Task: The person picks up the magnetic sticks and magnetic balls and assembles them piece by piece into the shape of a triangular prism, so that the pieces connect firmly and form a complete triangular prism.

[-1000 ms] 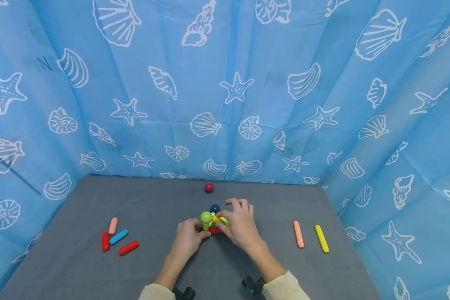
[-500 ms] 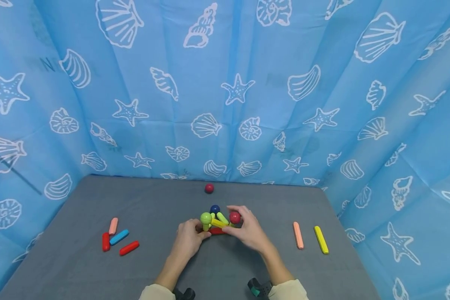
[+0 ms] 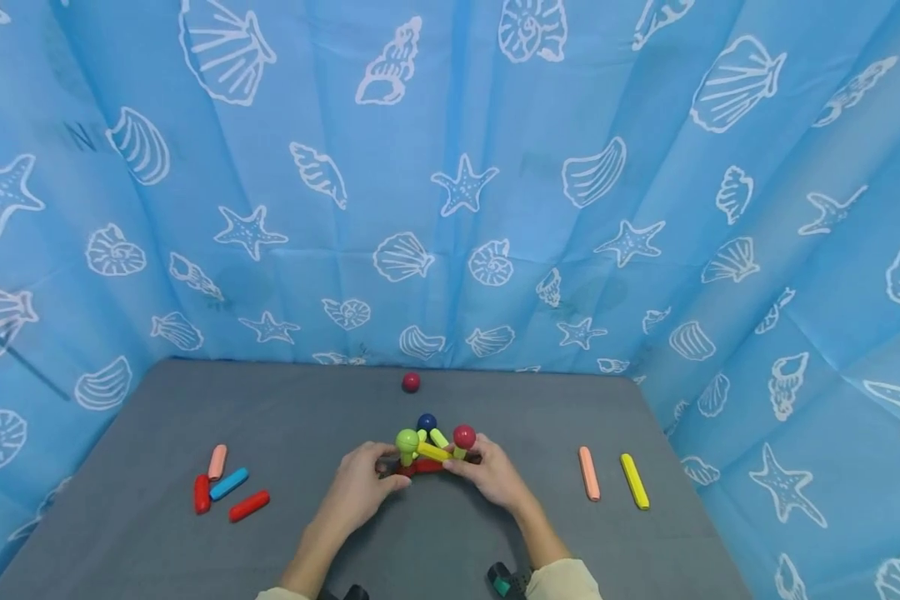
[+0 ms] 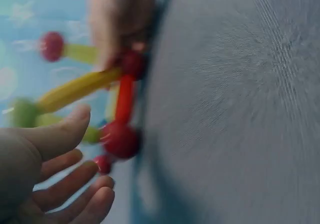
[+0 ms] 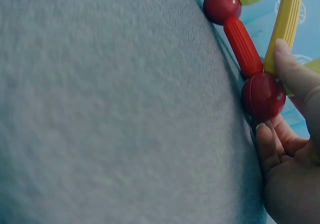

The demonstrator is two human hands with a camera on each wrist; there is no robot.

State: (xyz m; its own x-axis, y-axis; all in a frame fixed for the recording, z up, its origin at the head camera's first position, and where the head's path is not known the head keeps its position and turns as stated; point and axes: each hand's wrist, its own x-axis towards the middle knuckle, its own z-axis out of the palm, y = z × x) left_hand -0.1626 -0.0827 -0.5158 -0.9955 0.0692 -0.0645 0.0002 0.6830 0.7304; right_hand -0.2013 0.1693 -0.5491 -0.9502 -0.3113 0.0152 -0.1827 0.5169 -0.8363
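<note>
Head view: ball-and-stick frame (image 3: 432,452) sits on gray table (image 3: 307,412), between the two hands; yellow bar (image 5: 286,26) slants across it, green ball (image 3: 407,441) at top left, upper red ball (image 3: 464,437) at top right, navy ball (image 3: 427,422) at its back. Right hand (image 3: 492,475) holds the frame's right corner, thumb on yellow bar, fingers against lower red ball (image 5: 263,96). Left hand (image 3: 362,479) at the frame's left corner, thumb and fingers wide apart; left wrist view blurred, cannot tell if touching. Left of frame, loose: pink stick (image 3: 217,462), blue stick (image 3: 229,483), two red sticks (image 3: 250,506). Right of frame: second pink stick (image 3: 589,473), yellow stick (image 3: 634,482), well apart from it. Behind frame: lone red ball (image 3: 411,382). Farther behind frame: blue seashell curtain (image 3: 435,125); faint mark (image 3: 80,137) upper left reads like "N".
</note>
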